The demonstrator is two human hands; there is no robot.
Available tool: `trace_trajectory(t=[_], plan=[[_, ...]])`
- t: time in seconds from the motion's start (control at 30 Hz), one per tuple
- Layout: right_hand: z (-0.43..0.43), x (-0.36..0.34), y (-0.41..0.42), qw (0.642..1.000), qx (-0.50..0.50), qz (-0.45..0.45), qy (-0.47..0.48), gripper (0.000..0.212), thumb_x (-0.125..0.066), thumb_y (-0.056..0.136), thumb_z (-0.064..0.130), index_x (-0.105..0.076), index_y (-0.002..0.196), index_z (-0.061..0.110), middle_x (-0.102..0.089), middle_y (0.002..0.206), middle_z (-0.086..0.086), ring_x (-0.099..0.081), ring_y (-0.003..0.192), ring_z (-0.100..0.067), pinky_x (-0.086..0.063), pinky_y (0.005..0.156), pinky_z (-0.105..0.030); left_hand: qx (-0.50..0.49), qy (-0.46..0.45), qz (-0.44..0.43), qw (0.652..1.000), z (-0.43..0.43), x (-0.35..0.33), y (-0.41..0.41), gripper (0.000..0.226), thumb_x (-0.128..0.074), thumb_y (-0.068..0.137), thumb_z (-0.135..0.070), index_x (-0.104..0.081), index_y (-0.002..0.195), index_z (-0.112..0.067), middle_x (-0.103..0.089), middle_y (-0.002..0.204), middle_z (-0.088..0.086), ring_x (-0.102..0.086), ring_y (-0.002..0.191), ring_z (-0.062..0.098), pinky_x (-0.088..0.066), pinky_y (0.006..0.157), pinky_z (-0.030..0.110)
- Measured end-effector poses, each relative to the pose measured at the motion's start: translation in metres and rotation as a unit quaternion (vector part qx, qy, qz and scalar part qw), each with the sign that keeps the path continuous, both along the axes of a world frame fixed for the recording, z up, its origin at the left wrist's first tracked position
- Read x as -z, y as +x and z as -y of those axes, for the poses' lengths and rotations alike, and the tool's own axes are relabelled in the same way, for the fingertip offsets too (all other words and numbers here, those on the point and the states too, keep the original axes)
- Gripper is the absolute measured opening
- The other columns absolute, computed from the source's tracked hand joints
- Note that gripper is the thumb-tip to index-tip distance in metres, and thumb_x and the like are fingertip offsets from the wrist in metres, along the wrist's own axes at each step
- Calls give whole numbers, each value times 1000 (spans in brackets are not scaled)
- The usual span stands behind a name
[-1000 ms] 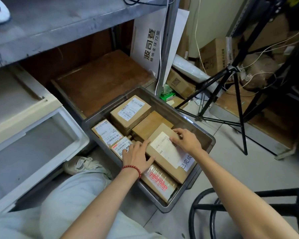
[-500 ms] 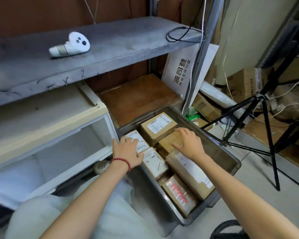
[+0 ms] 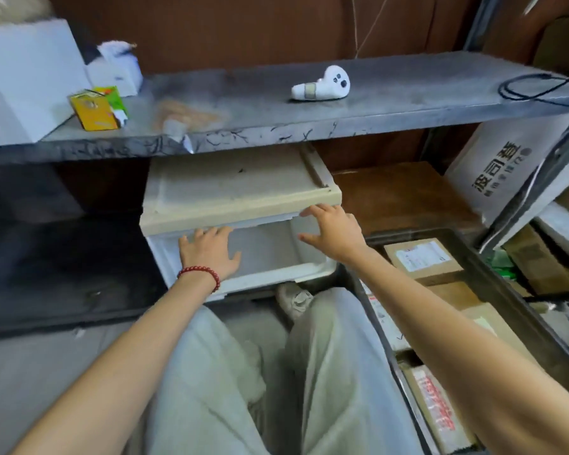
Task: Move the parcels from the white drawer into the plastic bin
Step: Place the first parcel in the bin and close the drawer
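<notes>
1. White drawer (image 3: 293,274): one, open. The part of its inside that shows holds no parcel.
2. Change: half a second ago both my hands lay on parcels in the plastic bin (image 3: 408,234). Now they reach into the drawer's mouth. I judge the last load delivered and a check for more under way.
3. Left hand (image 3: 211,254), right hand (image 3: 335,231): fingers spread, holding nothing.
4. Parcels (image 3: 421,259): at least four show in the one bin; my right arm hides others.
</notes>
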State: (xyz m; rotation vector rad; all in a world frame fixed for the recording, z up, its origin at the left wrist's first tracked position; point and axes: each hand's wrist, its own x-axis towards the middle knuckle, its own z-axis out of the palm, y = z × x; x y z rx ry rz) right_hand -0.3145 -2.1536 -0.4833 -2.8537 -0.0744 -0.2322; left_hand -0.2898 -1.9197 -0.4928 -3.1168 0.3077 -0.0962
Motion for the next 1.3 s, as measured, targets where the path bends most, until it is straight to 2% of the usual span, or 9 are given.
trace_trajectory(t=[0.17,0.37,0.57,0.63,0.7,0.77,1.03,1.3], plan=[[-25,17,29,1000,-21,8,11,43,-63,90,32,-52,131,26,-50,138,1,-47,123,-23,-42,100,-43,-11,-56,38,998,-18,29,5,49,-48,91,-42,-42,138,-29,-49,137,-3,-43,124,23,-35,96,40],[-37,39,60,999,-25,22,21,46,-65,89,30,-52,133,25,-50,138,-1,-45,125,-24,-41,98,-41,-38,-108,103,988,-23,45,37,47,-52,91,-31,-44,137,-23,-49,134,-2,-44,121,23,-38,90,38],[-43,74,77,995,-27,95,-27,49,-70,84,29,-55,131,25,-55,131,2,-50,117,-26,-42,89,-38,5,-120,182,976,-35,61,67,43,-73,77,-20,-61,118,-12,-59,118,7,-57,105,30,-45,83,41],[-47,76,88,990,-17,136,-44,46,-75,79,29,-61,123,24,-61,121,2,-55,107,-28,-43,80,-38,10,-120,215,969,-40,65,74,42,-79,71,-18,-65,110,-12,-61,111,7,-60,97,30,-46,78,40],[-51,78,98,981,4,188,-45,37,-81,73,26,-68,107,23,-67,103,1,-59,91,-29,-42,71,-35,25,-115,258,959,-42,68,81,34,-81,68,-18,-68,100,-13,-64,101,3,-60,88,28,-45,72,37],[-54,80,106,974,13,219,-51,31,-83,69,26,-68,96,22,-67,94,1,-59,83,-27,-39,69,-33,37,-112,285,951,-40,70,87,30,-82,66,-19,-68,93,-15,-64,94,1,-59,82,26,-43,70,34],[-59,77,123,954,32,290,-62,18,-81,71,33,-72,83,22,-69,82,3,-58,75,-24,-36,67,-31,24,-127,295,947,-35,70,98,30,-84,62,-16,-64,84,-14,-61,86,3,-56,73,26,-35,63,29],[-55,75,121,963,16,265,-54,13,-76,72,33,-73,78,23,-71,79,4,-59,76,-24,-38,69,-33,12,-120,296,948,-30,73,96,21,-79,66,-9,-62,77,-13,-59,81,4,-54,75,28,-38,64,34]])
